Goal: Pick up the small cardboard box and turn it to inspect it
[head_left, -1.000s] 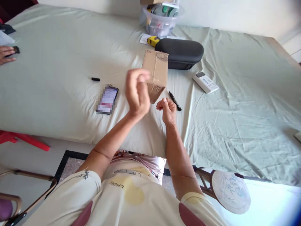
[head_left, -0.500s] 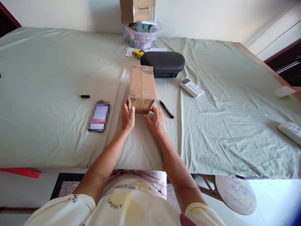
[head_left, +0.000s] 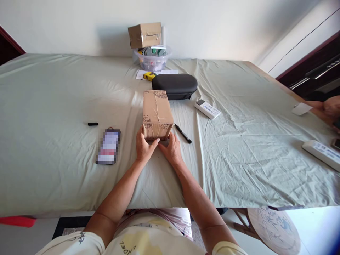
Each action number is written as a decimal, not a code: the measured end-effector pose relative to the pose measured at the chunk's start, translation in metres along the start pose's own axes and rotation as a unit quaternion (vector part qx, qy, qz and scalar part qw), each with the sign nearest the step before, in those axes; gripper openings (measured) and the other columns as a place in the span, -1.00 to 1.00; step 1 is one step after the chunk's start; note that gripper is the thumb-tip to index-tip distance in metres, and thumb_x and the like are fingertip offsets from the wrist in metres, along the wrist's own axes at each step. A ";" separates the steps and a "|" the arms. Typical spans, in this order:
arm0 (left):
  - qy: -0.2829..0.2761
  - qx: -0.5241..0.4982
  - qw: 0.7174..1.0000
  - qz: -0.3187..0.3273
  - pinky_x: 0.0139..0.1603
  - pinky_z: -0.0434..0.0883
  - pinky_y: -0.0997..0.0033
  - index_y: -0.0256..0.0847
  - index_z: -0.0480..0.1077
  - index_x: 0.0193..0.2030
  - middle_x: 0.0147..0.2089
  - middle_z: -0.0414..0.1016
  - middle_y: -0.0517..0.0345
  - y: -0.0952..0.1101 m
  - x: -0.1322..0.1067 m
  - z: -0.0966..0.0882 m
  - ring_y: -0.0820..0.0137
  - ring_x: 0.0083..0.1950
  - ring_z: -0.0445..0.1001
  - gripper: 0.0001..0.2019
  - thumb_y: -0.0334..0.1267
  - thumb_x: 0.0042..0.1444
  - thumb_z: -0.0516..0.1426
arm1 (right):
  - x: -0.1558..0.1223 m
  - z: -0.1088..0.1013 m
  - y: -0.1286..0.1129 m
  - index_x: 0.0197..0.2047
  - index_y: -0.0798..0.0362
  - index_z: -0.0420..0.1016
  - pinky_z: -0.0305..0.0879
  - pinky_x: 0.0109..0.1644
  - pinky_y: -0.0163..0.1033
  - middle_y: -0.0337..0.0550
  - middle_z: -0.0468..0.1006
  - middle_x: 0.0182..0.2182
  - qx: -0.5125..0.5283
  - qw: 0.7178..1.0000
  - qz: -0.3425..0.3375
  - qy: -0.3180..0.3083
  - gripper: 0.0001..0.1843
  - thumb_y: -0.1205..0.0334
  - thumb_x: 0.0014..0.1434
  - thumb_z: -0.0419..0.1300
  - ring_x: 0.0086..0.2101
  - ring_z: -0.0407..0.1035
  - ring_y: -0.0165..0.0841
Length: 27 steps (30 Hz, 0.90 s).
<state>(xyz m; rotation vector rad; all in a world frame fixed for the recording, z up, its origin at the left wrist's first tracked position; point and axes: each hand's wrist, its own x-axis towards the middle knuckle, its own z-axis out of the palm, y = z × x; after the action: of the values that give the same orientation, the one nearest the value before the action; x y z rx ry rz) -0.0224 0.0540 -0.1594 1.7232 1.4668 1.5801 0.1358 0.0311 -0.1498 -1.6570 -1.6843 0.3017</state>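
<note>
A brown cardboard box [head_left: 156, 108] with dark scribbled circles at its corners rests on the cloth in front of me. My left hand [head_left: 145, 147] grips its near left lower corner, the thumb pointing right along the bottom edge. At the near right corner, my right hand [head_left: 172, 148] holds the box with its fingers along the side. The two thumb tips almost meet below the near face, and some fingertips are hidden by the box. Just right of the box lies an uncapped black marker [head_left: 183, 133]; its black cap [head_left: 92, 124] is off to the left.
A phone [head_left: 108, 147] with a blurred screen lies left. Behind the box are a black zip case [head_left: 175, 85], a yellow tape measure [head_left: 149, 75] and a plastic basin [head_left: 152, 63] topped by another carton [head_left: 145, 35]. A white device [head_left: 207, 108] sits right; a person's arm [head_left: 332, 106] shows far right.
The view has tilted upward, so things on the table appear lower. My left thumb has shifted from the near face down to the bottom edge, closer to my right thumb.
</note>
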 end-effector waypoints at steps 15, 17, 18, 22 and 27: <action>0.072 -0.011 0.997 -0.001 0.31 0.45 0.02 -0.19 0.22 0.35 0.28 0.42 -0.27 0.013 0.001 -0.005 0.03 0.30 0.47 -0.21 0.15 0.12 0.37 | 0.000 -0.012 -0.010 0.06 -0.06 0.49 0.51 0.04 0.03 -0.09 0.61 -0.19 0.166 0.985 0.008 0.052 -0.66 -0.04 0.31 0.23 -0.15 0.53 -0.17; 0.080 -0.022 0.997 -0.007 0.26 0.49 0.08 -0.17 0.24 0.33 0.26 0.44 -0.23 0.014 0.003 -0.007 0.08 0.26 0.49 -0.27 0.16 0.17 0.33 | -0.001 -0.013 -0.013 -0.03 -0.06 0.50 0.53 0.04 0.02 -0.09 0.66 -0.18 0.212 0.976 0.026 0.051 -0.71 -0.05 0.32 0.21 -0.15 0.57 -0.18; 0.085 -0.022 0.996 -0.001 0.25 0.49 0.10 -0.16 0.26 0.32 0.26 0.45 -0.21 0.015 0.005 -0.009 0.10 0.26 0.49 -0.31 0.16 0.20 0.31 | -0.001 -0.014 -0.015 -0.09 -0.05 0.50 0.54 0.03 0.00 -0.09 0.67 -0.19 0.230 0.971 0.036 0.049 -0.73 -0.06 0.32 0.21 -0.16 0.59 -0.18; 0.112 -0.013 0.992 0.056 0.36 0.43 0.07 -0.15 0.36 0.25 0.26 0.45 -0.19 0.019 0.011 -0.017 0.11 0.31 0.47 -0.45 0.16 0.28 0.24 | -0.005 -0.016 -0.024 -0.20 -0.04 0.49 0.53 -0.08 -0.06 -0.10 0.69 -0.29 0.250 0.966 0.062 0.015 -0.67 -0.14 0.30 0.22 -0.25 0.61 -0.20; 0.087 -0.053 0.993 0.058 0.49 0.33 0.09 -0.15 0.27 0.37 0.42 0.34 -0.24 0.021 0.013 -0.018 0.12 0.48 0.35 -0.42 0.14 0.37 0.14 | -0.008 -0.018 -0.035 -0.26 -0.04 0.49 0.49 -0.19 -0.10 -0.11 0.65 -0.42 0.257 0.962 0.069 -0.055 -0.54 -0.30 0.31 0.19 -0.36 0.57 -0.20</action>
<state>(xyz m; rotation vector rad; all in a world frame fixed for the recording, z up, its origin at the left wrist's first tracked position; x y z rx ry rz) -0.0321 0.0506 -0.1303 1.6739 1.3538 1.8763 0.1202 0.0130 -0.1178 -1.3794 -1.4093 0.8379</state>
